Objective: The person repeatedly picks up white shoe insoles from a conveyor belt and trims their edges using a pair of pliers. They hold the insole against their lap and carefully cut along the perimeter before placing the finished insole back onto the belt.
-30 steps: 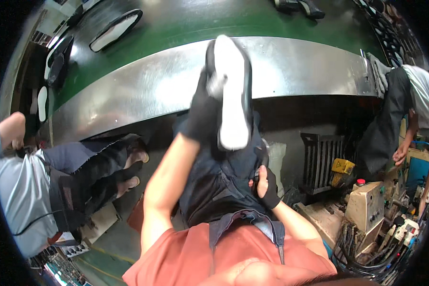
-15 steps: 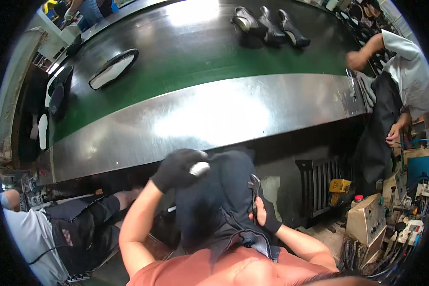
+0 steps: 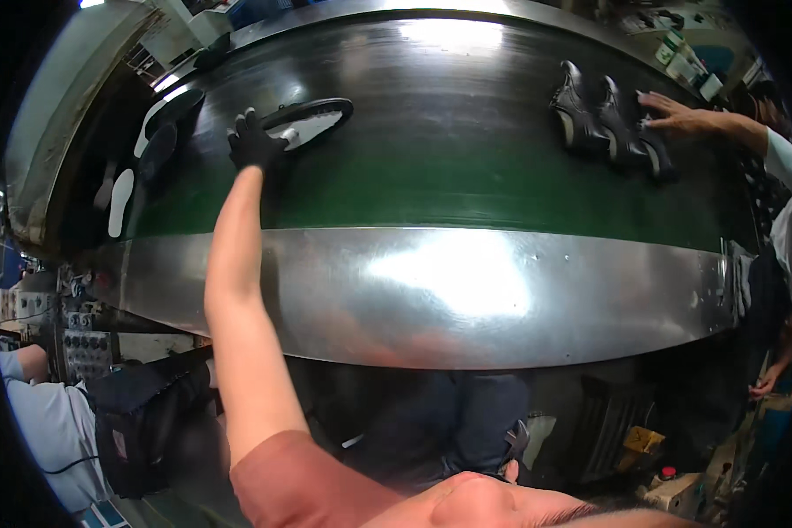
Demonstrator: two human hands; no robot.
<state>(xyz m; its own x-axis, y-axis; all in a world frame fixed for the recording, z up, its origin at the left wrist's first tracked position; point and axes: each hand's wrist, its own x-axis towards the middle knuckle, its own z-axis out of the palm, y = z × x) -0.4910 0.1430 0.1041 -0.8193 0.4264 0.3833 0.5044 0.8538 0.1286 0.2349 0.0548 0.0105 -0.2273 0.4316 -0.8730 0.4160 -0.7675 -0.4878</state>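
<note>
My left hand (image 3: 253, 143), in a dark glove with pale fingertips, is stretched far out over the green-black belt (image 3: 466, 189). Its fingers are spread at the near-left end of a black shoe sole (image 3: 339, 107) with a white inner face. The thumb side overlaps or touches that end; a firm grip does not show. Low in the picture, by my dark trousers, my right hand (image 3: 511, 472) is mostly hidden. Beside it stands the metal head of a pair of pincers (image 3: 518, 436), whose handles the hand holds.
Three black shoes (image 3: 619, 132) lie at the right of the belt, with a co-worker's hand (image 3: 678, 116) reaching to them. More soles (image 3: 121, 202) lie at the far left. A shiny metal ledge (image 3: 326, 290) runs along the near side. Another person (image 3: 57, 431) is at the lower left.
My left hand has gone from above my lap out to the sole on the belt. My view has shifted. The co-worker's hand has reached the shoes. The pincers stay low in my right hand.
</note>
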